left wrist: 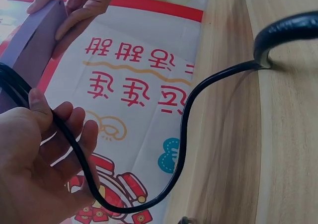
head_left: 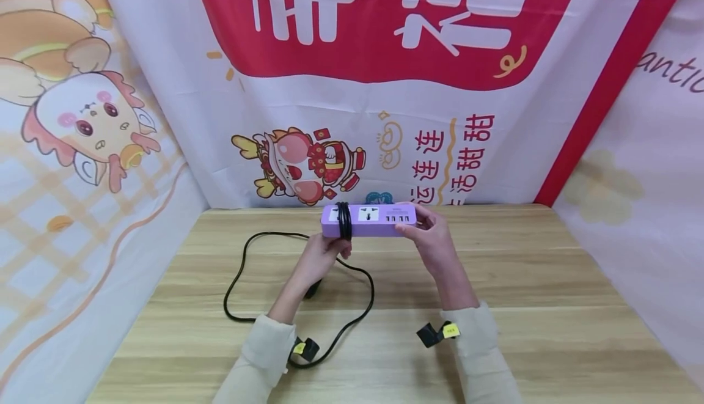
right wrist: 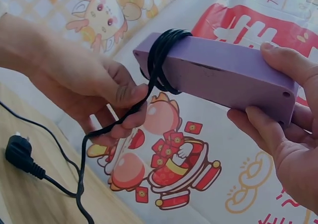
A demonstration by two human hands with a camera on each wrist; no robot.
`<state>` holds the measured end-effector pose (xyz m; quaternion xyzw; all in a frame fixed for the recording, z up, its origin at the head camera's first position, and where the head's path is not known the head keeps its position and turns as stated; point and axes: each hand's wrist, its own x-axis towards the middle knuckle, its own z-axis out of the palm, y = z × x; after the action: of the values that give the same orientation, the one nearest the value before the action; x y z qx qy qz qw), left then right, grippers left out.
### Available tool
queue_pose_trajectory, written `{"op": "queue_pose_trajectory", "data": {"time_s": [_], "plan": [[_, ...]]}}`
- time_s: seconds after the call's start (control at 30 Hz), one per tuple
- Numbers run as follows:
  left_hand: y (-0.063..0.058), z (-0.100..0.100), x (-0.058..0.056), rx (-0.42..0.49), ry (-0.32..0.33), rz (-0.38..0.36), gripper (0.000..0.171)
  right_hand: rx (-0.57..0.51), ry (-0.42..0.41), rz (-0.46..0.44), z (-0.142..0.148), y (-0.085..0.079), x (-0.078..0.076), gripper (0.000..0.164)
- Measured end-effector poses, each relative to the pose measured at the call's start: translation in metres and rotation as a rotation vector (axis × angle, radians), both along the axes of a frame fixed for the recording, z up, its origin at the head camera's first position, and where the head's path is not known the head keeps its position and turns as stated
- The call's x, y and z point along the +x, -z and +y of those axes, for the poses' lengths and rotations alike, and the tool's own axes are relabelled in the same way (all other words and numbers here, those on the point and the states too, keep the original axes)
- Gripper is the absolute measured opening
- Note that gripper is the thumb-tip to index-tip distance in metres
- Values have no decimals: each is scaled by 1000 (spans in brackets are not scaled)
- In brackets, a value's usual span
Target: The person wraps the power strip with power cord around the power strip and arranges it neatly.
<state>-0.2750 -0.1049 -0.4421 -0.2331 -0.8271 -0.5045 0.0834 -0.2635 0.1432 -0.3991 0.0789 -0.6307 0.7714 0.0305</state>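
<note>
A purple power strip (head_left: 379,228) with white sockets and several USB ports is held up over the table. My right hand (head_left: 431,242) grips its right end, thumb on one side and fingers on the other, as the right wrist view shows. Several turns of black power cord (right wrist: 160,60) wrap around the strip's other end. Just below those turns my left hand (right wrist: 99,90) pinches the cord between thumb and fingers. From there the loose cord (left wrist: 185,129) runs down to the table in a wide loop. Its black plug (right wrist: 19,152) lies near the left forearm.
The wooden table (head_left: 550,306) reaches back to a printed cloth (head_left: 308,104) hanging behind it. More printed cloth (head_left: 110,220) hangs along the left side. Black straps with yellow tags (head_left: 451,330) sit at both cuffs.
</note>
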Motion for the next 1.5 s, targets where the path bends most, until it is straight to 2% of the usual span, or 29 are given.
{"op": "queue_pose_trajectory", "data": {"time_s": [0.13, 0.23, 0.37, 0.43, 0.6, 0.67, 0.8, 0.87, 1.0, 1.27, 1.4, 1.5], "plan": [[1, -2, -3, 5, 59, -15, 13, 17, -20, 9, 2, -2, 0, 58], [1, -5, -5, -11, 77, -58, 14, -21, -51, 18, 3, -2, 0, 58], [1, -9, -6, -60, 50, -108, 15, -86, -95, 30, 5, -2, 2, 59], [0, -10, -6, -91, 13, -101, 14, -77, -116, 43, 7, -2, 3, 59], [-1, -15, -3, -114, -61, 47, 25, 25, -221, 131, 13, 1, 3, 53], [-1, -17, -3, -115, -50, 111, 30, 57, -274, 176, 15, 3, 2, 51], [-4, -19, -6, -125, 22, 84, 20, 137, -334, 233, 19, 6, 0, 50], [-5, -19, -7, -128, 43, 28, 17, 185, -354, 256, 22, 7, -1, 50], [-4, -23, -8, -122, 45, -64, 15, 265, -394, 289, 25, 7, 0, 53], [-5, -30, -9, -228, 93, -57, 11, 489, -450, 345, 23, 4, 3, 50], [-7, -29, -9, -282, 109, -38, 12, 562, -462, 329, 18, 4, 3, 50], [-9, -28, -7, -326, 93, -13, 13, 602, -463, 315, 14, 6, 1, 49]]}}
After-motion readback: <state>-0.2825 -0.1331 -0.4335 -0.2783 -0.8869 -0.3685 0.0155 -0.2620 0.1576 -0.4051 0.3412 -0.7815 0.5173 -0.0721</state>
